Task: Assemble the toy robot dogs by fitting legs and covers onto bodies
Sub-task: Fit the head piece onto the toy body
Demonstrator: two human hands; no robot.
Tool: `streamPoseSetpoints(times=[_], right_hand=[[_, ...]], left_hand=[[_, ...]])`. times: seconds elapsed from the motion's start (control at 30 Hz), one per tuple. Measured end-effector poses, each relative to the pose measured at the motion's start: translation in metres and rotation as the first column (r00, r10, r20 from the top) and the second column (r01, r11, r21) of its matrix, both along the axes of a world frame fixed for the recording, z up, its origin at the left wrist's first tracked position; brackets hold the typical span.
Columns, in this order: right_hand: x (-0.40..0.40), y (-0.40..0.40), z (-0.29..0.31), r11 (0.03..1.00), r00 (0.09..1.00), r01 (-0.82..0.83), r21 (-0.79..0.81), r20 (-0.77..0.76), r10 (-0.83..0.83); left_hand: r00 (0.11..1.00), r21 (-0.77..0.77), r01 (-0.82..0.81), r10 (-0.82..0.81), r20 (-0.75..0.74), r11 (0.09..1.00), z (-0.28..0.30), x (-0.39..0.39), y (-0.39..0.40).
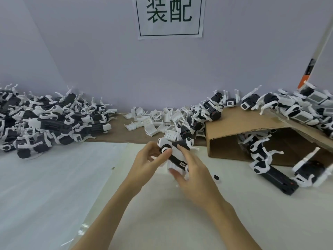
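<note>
A black-and-white toy robot dog (pixel 177 156) is held above the white table top, near the middle of the view. My left hand (pixel 150 162) pinches its front end, thumb against a round white leg joint. My right hand (pixel 191 175) holds the dog's black body and white cover from the right, with the thumb under the part and the fingers spread over it. A white leg sticks out at the dog's far end (pixel 193 147).
A heap of dog bodies with legs (pixel 48 121) lies at the back left. Loose white covers (pixel 155 120) are piled at the back centre. A cardboard box (pixel 252 134) on its side at the right holds dogs, with more dogs (pixel 295 107) on top. A small black part (pixel 216 177) lies on the table.
</note>
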State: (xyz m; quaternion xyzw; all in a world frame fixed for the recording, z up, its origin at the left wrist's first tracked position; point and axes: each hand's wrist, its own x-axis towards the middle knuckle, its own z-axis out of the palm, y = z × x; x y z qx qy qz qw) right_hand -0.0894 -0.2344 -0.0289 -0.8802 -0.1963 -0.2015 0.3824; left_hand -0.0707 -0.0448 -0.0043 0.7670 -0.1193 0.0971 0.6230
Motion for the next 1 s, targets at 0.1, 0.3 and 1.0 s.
streamPoseSetpoints(times=[0.1,0.3,1.0], right_hand=[[0.003,0.002,0.001,0.996,0.997,0.083,-0.038,0.013,-0.082],[0.006,-0.005,0.022,0.961,0.969,0.097,0.260,-0.246,-0.031],[0.038,-0.023,0.006,0.331,0.857,0.373,0.867,-0.459,0.234]], left_hand=[[0.999,-0.005,-0.032,0.032,-0.043,0.999,-0.005,0.003,-0.004],[0.985,-0.177,-0.001,-0.030,-0.172,0.984,-0.001,0.005,-0.002],[0.980,0.394,-0.186,0.142,0.137,0.900,-0.042,0.023,-0.006]])
